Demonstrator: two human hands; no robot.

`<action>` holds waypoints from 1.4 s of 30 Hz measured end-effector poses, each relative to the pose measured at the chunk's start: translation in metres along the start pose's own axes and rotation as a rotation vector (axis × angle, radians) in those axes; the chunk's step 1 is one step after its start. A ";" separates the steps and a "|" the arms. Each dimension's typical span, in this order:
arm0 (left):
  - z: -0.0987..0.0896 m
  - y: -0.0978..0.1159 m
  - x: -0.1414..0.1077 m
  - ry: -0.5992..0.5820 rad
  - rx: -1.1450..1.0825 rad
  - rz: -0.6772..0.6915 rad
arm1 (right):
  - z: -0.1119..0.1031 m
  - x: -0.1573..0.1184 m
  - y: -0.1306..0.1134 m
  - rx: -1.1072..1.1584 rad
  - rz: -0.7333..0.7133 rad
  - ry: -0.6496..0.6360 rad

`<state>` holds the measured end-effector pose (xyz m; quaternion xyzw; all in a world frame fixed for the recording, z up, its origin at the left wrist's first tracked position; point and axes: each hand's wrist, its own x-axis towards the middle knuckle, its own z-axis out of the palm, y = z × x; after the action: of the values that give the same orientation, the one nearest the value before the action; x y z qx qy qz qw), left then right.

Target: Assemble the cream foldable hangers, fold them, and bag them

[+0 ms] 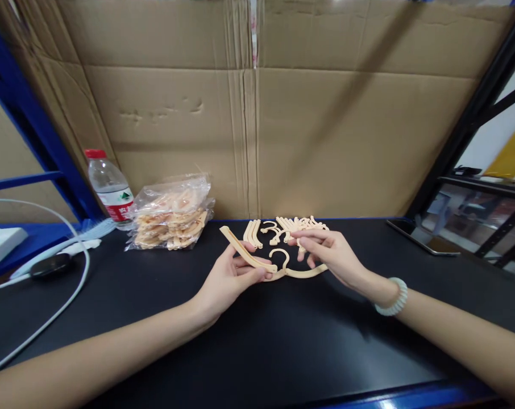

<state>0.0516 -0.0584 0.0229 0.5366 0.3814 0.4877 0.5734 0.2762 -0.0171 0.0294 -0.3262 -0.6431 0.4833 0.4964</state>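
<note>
My left hand (229, 275) is closed round a beige plastic hanger arm (244, 250), tilted with its far end up to the left. To the right, my right hand (329, 253) is bent in a pinch on a small beige hanger piece (300, 246), partly hidden by the fingers. Below and between both hands, a hanger with a hook (286, 261) and two spread arms lies on the black table; the hands cover parts of it. Just behind, loose hanger arms (252, 233) lie side by side, next to loose hooks (278, 233) and a pile of more parts (298, 222).
Clear bags of hanger parts (170, 213) and a red-capped water bottle (110, 190) stand at the back left. White cables (86, 267) and a power strip (1, 247) lie far left. A phone-like dark slab (419, 237) rests back right. Cardboard (176, 113) walls the back.
</note>
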 end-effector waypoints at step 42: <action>0.007 -0.011 -0.019 0.010 0.453 0.379 | 0.027 -0.034 0.008 0.379 0.343 -0.254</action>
<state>0.0558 -0.0782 0.0118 0.7103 0.3762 0.4911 0.3357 0.2600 -0.0528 0.0102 -0.2685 -0.5338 0.7087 0.3751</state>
